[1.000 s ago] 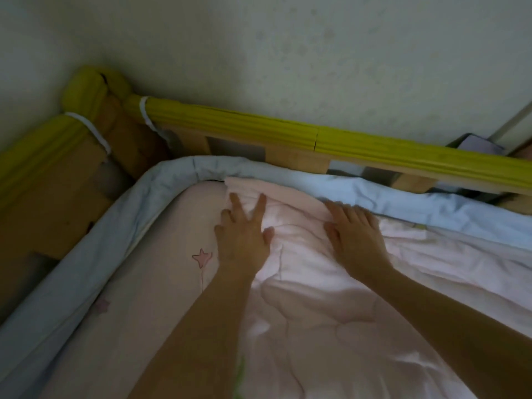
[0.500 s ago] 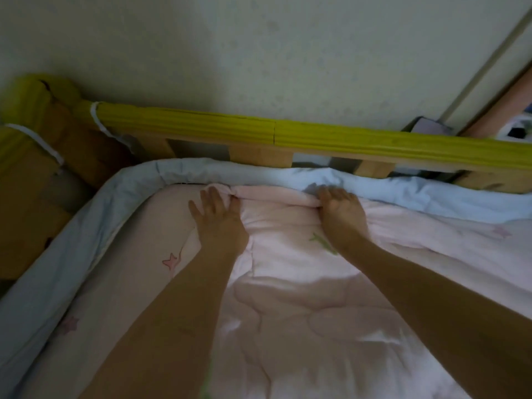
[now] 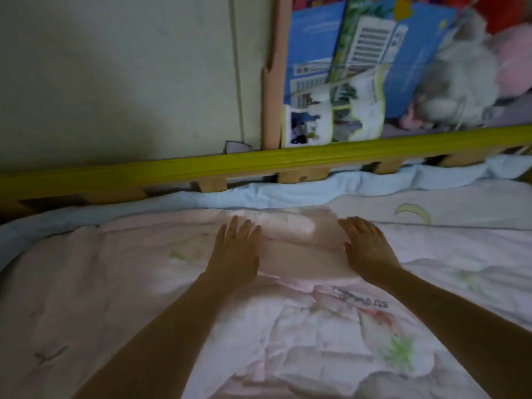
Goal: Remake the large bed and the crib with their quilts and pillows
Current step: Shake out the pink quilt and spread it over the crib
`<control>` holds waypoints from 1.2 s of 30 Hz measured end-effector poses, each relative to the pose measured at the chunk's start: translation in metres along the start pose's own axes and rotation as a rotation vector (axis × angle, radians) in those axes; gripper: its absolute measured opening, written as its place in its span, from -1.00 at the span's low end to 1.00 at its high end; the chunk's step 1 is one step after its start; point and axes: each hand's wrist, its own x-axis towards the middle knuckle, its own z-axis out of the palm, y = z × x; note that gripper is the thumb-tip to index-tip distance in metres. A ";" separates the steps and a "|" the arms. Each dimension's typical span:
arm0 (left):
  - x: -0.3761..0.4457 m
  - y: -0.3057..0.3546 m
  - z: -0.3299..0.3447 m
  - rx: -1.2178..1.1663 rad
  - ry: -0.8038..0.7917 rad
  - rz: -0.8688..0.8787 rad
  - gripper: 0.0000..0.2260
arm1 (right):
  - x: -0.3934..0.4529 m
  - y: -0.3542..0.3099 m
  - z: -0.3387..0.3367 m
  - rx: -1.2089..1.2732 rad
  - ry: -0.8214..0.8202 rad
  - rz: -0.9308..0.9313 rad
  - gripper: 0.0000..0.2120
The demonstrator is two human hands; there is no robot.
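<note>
A pale pink quilt [image 3: 129, 283] with printed flowers and small stars covers the crib mattress across the lower view. Its far edge is folded into a thick band along the rail side. My left hand [image 3: 234, 254] lies flat on that fold, fingers straight and together. My right hand [image 3: 370, 249] presses flat on the same fold a short way to the right. Between the quilt and the rail runs a light blue padded bumper [image 3: 288, 194]. The crib's wooden rail has a yellow-green padded top [image 3: 201, 165].
Behind the rail stands a pale wall [image 3: 115, 67] with a thin cable down it. To the right a cardboard edge, blue boxes [image 3: 359, 61] and plush toys [image 3: 460, 76] are stacked against the rail.
The view has swung right along the rail, away from the crib corner. Both hands have slid right along the quilt's folded edge and now lie flatter and wider apart.
</note>
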 end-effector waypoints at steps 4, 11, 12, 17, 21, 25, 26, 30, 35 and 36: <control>0.042 0.096 0.003 -0.031 0.005 0.135 -0.54 | -0.023 0.110 -0.006 -0.033 -0.188 0.172 -0.51; 0.132 0.272 0.018 -0.035 -0.044 0.160 -0.49 | -0.043 0.250 -0.008 -0.021 -0.178 0.274 -0.48; 0.142 0.292 0.024 -0.026 -0.066 0.151 -0.47 | -0.038 0.263 -0.007 -0.012 -0.168 0.310 -0.52; 0.166 0.343 0.055 0.066 -0.023 0.140 -0.53 | -0.028 0.308 -0.002 0.117 -0.130 0.364 -0.71; 0.186 0.343 0.054 0.074 0.198 0.074 -0.76 | -0.003 0.310 -0.009 0.374 0.134 0.258 -0.82; 0.203 0.310 0.020 0.119 0.143 -0.315 -0.67 | 0.065 0.269 -0.031 0.513 0.168 -0.071 -0.66; 0.207 0.306 0.018 0.142 0.145 -0.373 -0.64 | 0.077 0.261 -0.030 0.514 0.121 -0.117 -0.63; 0.219 0.340 0.026 0.171 0.236 -0.178 -0.60 | 0.063 0.267 -0.008 0.520 0.102 -0.011 -0.61; 0.250 0.417 0.029 0.040 0.249 0.105 -0.61 | 0.048 0.358 -0.006 0.255 0.357 0.217 -0.54; 0.256 0.428 0.032 0.024 0.222 0.119 -0.61 | 0.048 0.376 -0.008 0.203 0.369 0.271 -0.53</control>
